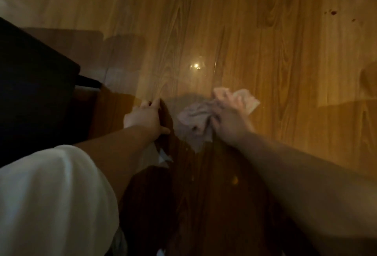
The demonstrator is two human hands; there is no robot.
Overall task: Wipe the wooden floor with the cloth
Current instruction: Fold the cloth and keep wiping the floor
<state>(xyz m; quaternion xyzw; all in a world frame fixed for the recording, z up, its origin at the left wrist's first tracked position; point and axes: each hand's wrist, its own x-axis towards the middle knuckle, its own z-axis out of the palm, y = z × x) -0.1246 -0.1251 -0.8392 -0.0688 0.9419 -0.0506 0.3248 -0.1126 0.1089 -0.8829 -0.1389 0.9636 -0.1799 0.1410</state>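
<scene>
At the middle of the wooden floor [265,52], just at 6 o'clock of the lamp glare [196,66]: one cloth [194,120], pale and bunched, lying on the boards.

Risks, as I judge them:
- Dark red spots [333,18], far out at 1 o'clock, well apart from the cloth. A short stroke would miss them, and a careless pass could smear rather than lift them.
- The cloth is bunched, so little of it meets the wood. Streaks are likely unless I flatten it.
- The boards are glossy and I lean forward on one hand, so a slip is possible.
- Dark furniture [30,82] at 9 o'clock, near my left arm. A wide sweep could knock it.

Hands:
- My right hand [228,119], on the cloth's 3 o'clock side: fingers curled into the fabric, gripping it, with folds sticking out at 12 and at 9 o'clock of the knuckles. Blur hides the fingertips.
- My left hand [143,118], at 9 o'clock of the cloth, just beside it with bare floor between: laid on the boards, fingers fairly straight, thumb out, holding nothing.
</scene>
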